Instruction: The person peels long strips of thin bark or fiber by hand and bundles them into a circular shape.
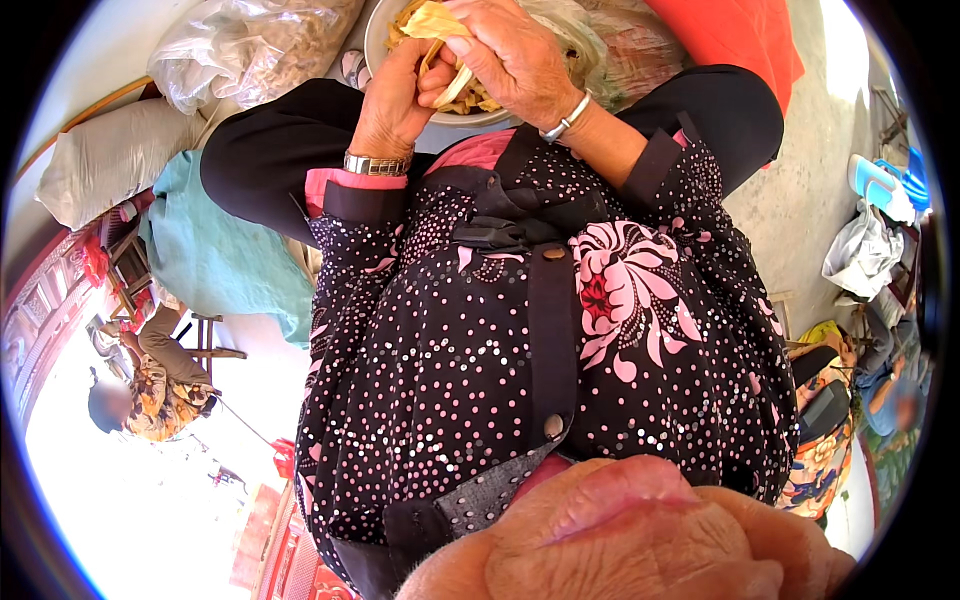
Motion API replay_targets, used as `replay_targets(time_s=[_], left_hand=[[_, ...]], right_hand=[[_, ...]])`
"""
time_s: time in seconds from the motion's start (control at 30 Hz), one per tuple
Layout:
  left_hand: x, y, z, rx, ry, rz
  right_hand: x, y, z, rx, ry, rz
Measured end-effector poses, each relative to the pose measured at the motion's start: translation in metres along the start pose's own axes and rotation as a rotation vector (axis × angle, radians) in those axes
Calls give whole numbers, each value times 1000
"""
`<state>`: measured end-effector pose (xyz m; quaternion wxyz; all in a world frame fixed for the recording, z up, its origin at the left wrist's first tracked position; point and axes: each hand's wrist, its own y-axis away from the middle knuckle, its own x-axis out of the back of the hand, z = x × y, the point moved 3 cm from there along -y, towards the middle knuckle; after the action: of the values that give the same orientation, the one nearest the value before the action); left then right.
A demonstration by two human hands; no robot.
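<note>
My left hand [391,100], with a metal watch on its wrist, pinches a pale yellow, dry-looking plant strip [437,21]. My right hand [519,61], a silver bangle at its wrist, grips the same strip between thumb and fingers. A pale end of the strip hangs down between the hands. Both hands are over a light metal basin [373,39], which stands between my bent knees. Yellow-brown pieces [474,100] of similar material lie in the basin. The hands hide much of what it holds.
A clear plastic bag [247,56] bulges at the upper left, above a pale sack [112,161] and teal cloth [217,232]. Another plastic bag [630,45] lies behind the basin, beside red cloth [739,41]. Seated people [169,390] are at both sides.
</note>
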<state>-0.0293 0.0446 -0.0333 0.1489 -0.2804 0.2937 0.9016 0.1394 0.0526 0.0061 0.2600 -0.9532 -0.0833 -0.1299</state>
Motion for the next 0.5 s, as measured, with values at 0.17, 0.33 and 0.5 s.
replay_targets(time_s=[0.17, 0.33, 0.5], left_hand=[[-17, 15, 14, -53, -21, -137], [-7, 16, 24, -198, -422, 20], [-28, 30, 42, -1106, -1480, 282]], right_hand=[[-22, -7, 32, -41, 37, 15], [-39, -1, 90, -274, -185, -183], [-57, 7, 85, -600, -419, -304]])
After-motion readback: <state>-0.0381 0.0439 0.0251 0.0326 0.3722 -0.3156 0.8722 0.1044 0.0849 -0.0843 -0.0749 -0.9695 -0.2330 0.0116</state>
